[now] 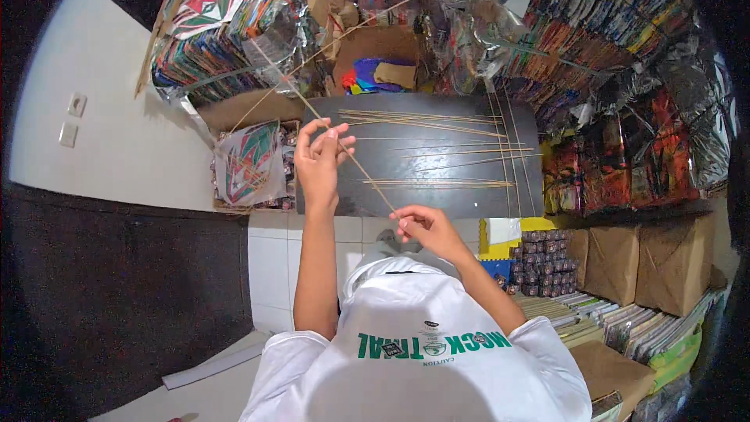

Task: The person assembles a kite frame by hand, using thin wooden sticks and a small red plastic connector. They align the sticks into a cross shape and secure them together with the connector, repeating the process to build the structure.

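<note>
The left hand (320, 158) was found raised at the left part of the dark table (453, 202), its fingers partly curled and spread, with the thumb and fingertips pinched on a thin pale stick (363, 171). The stick passed through that grip on a slant, its far end rising beyond the hand to the upper left and its near end running down to the right. The right hand (422, 227), lower and nearer the body at the table's near edge, was closed to a fingertip pinch at the near end of the same stick. A second thin stick (336, 45) crossed the held one above the left hand; whether the two were fastened there could not be determined. Further loose sticks (422, 118) lay roughly crosswise on the table to the right of the left hand and beyond the right, with several others running lengthwise near its right end. Plastic-wrapped stacks (578, 27) stood beyond the table, and small dark blocks (543, 262) were noted to the right of the right hand
</note>
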`<action>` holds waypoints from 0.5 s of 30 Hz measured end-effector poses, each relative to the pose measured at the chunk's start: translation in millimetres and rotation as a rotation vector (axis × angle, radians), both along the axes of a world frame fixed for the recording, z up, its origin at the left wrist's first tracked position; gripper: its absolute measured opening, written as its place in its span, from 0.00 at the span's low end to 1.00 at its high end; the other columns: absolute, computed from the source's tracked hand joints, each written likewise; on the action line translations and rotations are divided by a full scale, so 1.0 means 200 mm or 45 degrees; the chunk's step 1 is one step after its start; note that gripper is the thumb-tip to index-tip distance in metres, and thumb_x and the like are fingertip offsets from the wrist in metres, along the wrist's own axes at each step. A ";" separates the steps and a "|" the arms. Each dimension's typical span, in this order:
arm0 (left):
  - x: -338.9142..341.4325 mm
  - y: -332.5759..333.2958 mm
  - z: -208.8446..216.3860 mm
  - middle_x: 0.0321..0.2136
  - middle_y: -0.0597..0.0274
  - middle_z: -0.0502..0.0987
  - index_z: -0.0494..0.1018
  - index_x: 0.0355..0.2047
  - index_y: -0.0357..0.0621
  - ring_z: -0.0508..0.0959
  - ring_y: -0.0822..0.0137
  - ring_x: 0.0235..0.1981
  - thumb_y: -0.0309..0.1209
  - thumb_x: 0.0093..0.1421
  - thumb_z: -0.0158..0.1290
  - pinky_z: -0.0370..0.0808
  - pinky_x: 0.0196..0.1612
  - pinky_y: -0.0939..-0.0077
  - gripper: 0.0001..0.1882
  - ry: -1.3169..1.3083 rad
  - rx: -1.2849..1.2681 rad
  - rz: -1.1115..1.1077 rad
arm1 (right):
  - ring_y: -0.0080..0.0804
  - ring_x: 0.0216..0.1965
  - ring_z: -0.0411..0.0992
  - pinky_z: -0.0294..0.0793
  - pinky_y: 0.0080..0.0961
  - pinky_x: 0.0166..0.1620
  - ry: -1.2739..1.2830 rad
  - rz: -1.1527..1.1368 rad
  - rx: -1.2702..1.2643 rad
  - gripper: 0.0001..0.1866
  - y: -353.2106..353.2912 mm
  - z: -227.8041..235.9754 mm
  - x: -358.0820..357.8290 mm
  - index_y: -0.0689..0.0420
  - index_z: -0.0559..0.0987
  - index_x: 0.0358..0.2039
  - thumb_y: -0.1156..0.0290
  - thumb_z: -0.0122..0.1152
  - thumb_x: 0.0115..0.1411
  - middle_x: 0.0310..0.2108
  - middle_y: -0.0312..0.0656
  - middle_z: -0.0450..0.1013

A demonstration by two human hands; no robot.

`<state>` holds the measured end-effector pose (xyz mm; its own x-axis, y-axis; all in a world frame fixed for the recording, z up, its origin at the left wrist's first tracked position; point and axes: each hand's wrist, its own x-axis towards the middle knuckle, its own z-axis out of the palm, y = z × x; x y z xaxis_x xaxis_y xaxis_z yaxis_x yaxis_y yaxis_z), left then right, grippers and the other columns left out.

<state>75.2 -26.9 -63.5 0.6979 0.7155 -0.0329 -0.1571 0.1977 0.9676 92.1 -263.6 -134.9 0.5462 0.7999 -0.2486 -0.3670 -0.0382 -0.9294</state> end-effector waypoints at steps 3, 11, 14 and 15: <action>-0.08 0.08 -0.03 0.44 0.49 0.81 0.68 0.53 0.44 0.84 0.64 0.38 0.29 0.70 0.52 0.84 0.38 0.72 0.13 -0.025 -0.018 0.000 | 0.16 0.29 0.72 0.74 0.17 0.35 -0.032 -0.022 -0.155 0.11 0.06 0.00 -0.04 0.61 0.81 0.47 0.70 0.57 0.68 0.29 0.33 0.76; -0.31 0.22 -0.08 0.46 0.47 0.80 0.65 0.58 0.40 0.83 0.64 0.38 0.28 0.69 0.53 0.82 0.39 0.71 0.19 -0.012 -0.106 0.122 | 0.14 0.28 0.70 0.71 0.17 0.32 -0.275 -0.114 -0.174 0.10 0.17 -0.03 -0.11 0.60 0.83 0.44 0.72 0.58 0.66 0.27 0.30 0.75; -0.42 0.27 -0.08 0.44 0.50 0.80 0.64 0.59 0.40 0.82 0.66 0.39 0.27 0.68 0.54 0.81 0.40 0.73 0.21 0.052 -0.120 0.215 | 0.14 0.29 0.70 0.72 0.16 0.33 -0.336 -0.119 -0.176 0.10 0.20 -0.03 -0.13 0.60 0.84 0.44 0.71 0.59 0.67 0.29 0.31 0.77; -0.45 0.27 -0.08 0.43 0.51 0.80 0.63 0.59 0.40 0.81 0.66 0.39 0.26 0.68 0.54 0.80 0.41 0.74 0.21 0.087 -0.125 0.262 | 0.14 0.30 0.71 0.72 0.16 0.33 -0.339 -0.108 -0.180 0.10 0.21 -0.03 -0.13 0.60 0.84 0.44 0.71 0.60 0.67 0.30 0.31 0.78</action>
<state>-15.7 27.9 -79.4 0.5315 0.8334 -0.1517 -0.1387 0.2622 0.9550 65.6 -222.3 -140.0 0.6703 0.7166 -0.1930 -0.1186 -0.1533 -0.9810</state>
